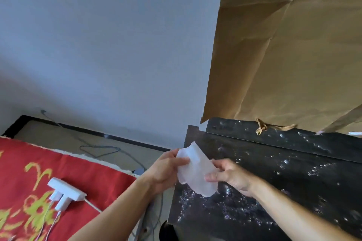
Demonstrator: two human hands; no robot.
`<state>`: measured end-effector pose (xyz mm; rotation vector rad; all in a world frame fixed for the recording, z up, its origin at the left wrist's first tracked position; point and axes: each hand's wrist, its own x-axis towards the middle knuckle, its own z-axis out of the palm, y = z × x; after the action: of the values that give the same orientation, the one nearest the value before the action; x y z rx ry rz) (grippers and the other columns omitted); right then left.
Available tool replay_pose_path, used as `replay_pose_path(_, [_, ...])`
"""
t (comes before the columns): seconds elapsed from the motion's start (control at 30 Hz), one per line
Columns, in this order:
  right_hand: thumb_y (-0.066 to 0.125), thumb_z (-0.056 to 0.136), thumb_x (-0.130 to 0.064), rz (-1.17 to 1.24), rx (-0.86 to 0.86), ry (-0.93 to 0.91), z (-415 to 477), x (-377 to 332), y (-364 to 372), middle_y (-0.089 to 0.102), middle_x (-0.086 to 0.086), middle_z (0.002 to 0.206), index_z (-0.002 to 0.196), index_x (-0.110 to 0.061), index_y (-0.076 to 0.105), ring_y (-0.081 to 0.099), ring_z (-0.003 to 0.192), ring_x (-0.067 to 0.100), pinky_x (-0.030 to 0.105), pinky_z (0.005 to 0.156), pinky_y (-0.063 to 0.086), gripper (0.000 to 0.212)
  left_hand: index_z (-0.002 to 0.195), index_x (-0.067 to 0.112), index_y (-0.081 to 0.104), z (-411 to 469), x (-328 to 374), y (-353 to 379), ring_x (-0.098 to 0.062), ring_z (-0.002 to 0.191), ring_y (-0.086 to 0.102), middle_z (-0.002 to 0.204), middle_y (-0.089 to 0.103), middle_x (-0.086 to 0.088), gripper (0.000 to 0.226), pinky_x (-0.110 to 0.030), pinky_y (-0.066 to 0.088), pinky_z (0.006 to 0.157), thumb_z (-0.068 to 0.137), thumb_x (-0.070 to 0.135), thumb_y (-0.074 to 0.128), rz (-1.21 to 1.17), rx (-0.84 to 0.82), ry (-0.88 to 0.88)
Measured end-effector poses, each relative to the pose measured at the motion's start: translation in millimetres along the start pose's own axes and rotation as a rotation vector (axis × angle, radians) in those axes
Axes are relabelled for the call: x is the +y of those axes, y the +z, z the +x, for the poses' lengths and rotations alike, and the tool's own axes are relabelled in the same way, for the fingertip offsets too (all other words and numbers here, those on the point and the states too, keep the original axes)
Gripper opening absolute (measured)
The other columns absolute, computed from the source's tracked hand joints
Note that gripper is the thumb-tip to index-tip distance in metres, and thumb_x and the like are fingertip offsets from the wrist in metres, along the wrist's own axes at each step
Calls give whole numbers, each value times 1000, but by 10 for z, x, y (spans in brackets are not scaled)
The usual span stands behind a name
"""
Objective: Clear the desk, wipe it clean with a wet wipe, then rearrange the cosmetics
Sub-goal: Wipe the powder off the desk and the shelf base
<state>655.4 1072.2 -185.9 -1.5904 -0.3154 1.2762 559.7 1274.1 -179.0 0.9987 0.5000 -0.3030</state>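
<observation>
A white wet wipe (195, 170) is stretched between both hands, just above the left edge of the dark desk (284, 178). My left hand (166, 170) pinches its upper left side. My right hand (229, 176) grips its lower right side with thumb and fingers. The black desk top is speckled with pale dust or droplets. No cosmetics show in view.
A large creased brown paper sheet (284, 45) stands at the back of the desk, against the wall. Left of the desk, a red cloth with yellow pattern (39, 182) holds a white power strip (65, 191) with plugs. Cables (109, 152) trail on the floor.
</observation>
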Motion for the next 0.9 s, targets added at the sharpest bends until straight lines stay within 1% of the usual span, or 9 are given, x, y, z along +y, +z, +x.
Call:
replay_pose_path(0.1, [80,62,-30,247,235,29,92,74,148,68,19,104,103,-2,65,64,93,27,31,75,47,53,81,1,60,160,-13,-235,-24,69,64,84,63,-18,6,-33,55,60,85,-3,61,153,254,-16])
replay_pose_path(0.2, [69,80,-10,467,423,39,145,95,210,66,19,97,88,-11,62,61,87,26,30,65,43,11,82,0,59,271,-166,-316,-23,61,63,77,64,-18,10,-30,55,53,82,1,69,308,279,-109])
replay_pose_path(0.3, [69,83,-10,226,819,62,304,29,117,62,6,94,95,-19,59,58,88,19,31,73,43,18,88,-2,61,437,-384,-402,-20,54,61,69,68,-14,8,-30,53,52,84,1,66,390,305,-163])
replay_pose_path(0.37, [69,82,-11,-40,963,-4,488,-65,-28,58,3,92,103,-15,60,55,85,20,27,67,43,23,84,1,60,541,-534,-519,-18,50,58,67,68,-13,3,-27,48,48,85,-1,62,410,385,-188])
replay_pose_path(0.43, [65,84,-13,-311,970,-81,768,-131,-174,57,3,88,103,-11,62,52,81,21,26,61,39,19,80,2,59,601,-680,-663,-17,45,55,62,66,-12,7,-23,44,44,83,-4,58,424,457,-222])
replay_pose_path(0.57, [56,92,-23,-736,728,-138,1477,5,-297,64,8,111,115,-13,64,57,103,28,34,84,47,27,76,6,57,613,-989,-881,-17,47,54,64,64,-11,11,-22,40,41,82,-1,53,491,551,-296])
replay_pose_path(0.67, [55,91,-19,-1081,555,-180,1797,310,-325,56,3,126,110,-18,65,47,115,29,38,89,45,21,74,14,60,623,-1261,-970,-20,58,62,70,69,-5,9,-30,50,55,81,11,56,607,583,-343])
replay_pose_path(0.8, [61,85,-3,-989,641,-245,1927,524,-285,54,6,118,107,-17,68,48,106,26,36,83,50,27,79,15,62,650,-1538,-958,-25,84,66,81,70,-4,15,-32,49,72,87,26,56,741,608,-373])
replay_pose_path(0.9, [58,85,3,-1000,456,-305,1813,708,-173,54,6,108,110,-14,66,52,96,23,29,77,47,31,89,9,63,658,-1650,-901,-29,92,62,90,68,-8,25,-33,44,75,94,29,49,760,660,-353])
